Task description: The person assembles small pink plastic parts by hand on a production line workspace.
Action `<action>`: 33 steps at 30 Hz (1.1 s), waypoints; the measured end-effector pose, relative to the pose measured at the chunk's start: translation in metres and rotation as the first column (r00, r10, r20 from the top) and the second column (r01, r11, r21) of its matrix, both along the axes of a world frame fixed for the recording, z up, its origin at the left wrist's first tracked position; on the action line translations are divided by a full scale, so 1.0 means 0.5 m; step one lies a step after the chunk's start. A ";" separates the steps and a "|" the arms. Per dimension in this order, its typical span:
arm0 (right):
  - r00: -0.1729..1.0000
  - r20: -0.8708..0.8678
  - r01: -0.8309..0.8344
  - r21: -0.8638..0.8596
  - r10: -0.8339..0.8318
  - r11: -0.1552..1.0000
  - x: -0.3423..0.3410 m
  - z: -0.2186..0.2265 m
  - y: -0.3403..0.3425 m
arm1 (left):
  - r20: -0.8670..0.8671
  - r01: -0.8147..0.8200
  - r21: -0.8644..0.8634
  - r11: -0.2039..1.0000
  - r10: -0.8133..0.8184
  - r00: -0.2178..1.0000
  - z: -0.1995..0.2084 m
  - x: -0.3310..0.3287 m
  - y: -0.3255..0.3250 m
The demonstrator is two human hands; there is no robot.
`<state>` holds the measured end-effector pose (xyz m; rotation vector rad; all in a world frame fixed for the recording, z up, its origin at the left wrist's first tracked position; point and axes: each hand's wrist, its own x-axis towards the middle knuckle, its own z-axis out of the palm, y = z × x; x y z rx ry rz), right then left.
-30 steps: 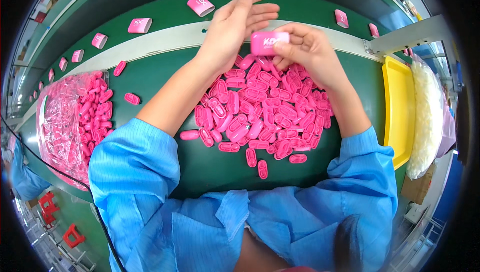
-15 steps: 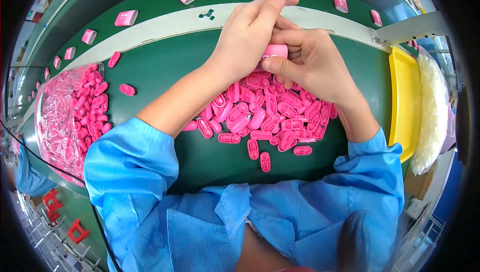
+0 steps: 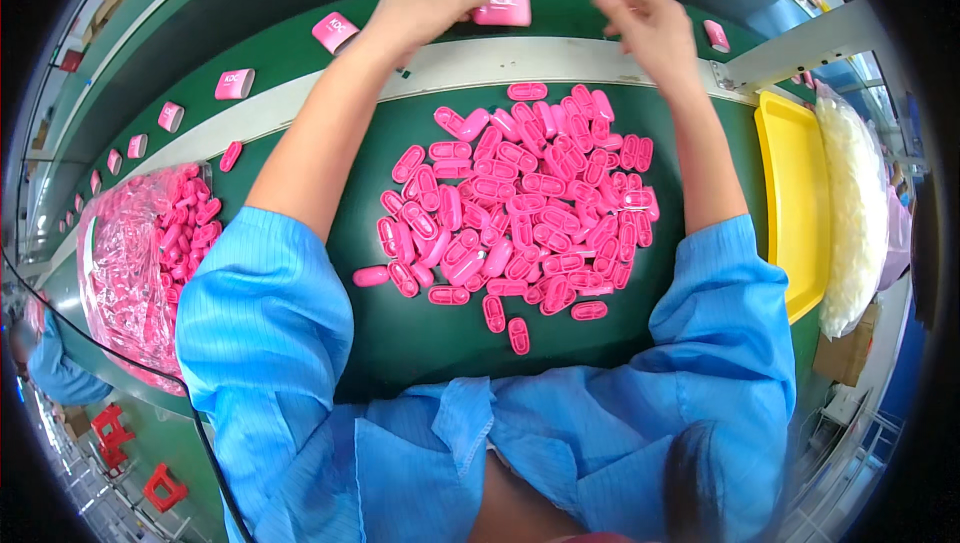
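Note:
My left hand [image 3: 430, 5] is at the green belt at the far side, with thumb and fingers closed on the left end of a pink case [image 3: 508, 10]. The case lies flat, its printed face up. To the right of it my right hand [image 3: 650, 33] hovers with nothing in it, fingers loosely bent and apart, a little blurred. Between my forearms, a wide pile of small pink oval end caps [image 3: 520, 203] covers the green worktop. Some caps show their hollow side and others their smooth side.
More pink cases [image 3: 235, 84] stand spaced along the belt [image 3: 275, 48], behind a pale rail [image 3: 560, 58]. A clear bag of pink caps [image 3: 130, 253] sits at the left, near a single loose cap [image 3: 231, 156]. On the right are a yellow tray [image 3: 795, 203] and a white bag [image 3: 855, 213].
Both hands have moved apart and away from above the pile toward the belt. My left hand has carried the pink case there; my right hand has let go of it. More of the pile shows.

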<state>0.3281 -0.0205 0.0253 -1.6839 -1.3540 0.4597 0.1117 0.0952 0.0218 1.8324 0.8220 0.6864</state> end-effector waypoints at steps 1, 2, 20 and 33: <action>0.993 0.098 0.061 0.101 -0.071 0.993 0.058 -0.018 0.003 | -0.101 -0.035 0.100 0.994 0.045 0.994 0.014 0.003 0.011; 0.925 0.328 0.181 0.063 -0.192 0.981 0.065 0.000 -0.004 | -0.146 -0.073 0.236 0.969 0.109 0.983 0.005 -0.001 0.024; 0.829 -0.487 -0.329 -0.027 0.276 0.944 -0.117 0.037 -0.062 | -0.031 0.094 -0.028 0.995 -0.095 0.995 0.016 -0.048 -0.126; 0.720 -0.643 -0.305 0.043 0.260 0.951 -0.133 -0.013 -0.060 | 0.314 0.087 -0.189 0.978 -0.024 0.949 -0.005 -0.045 -0.141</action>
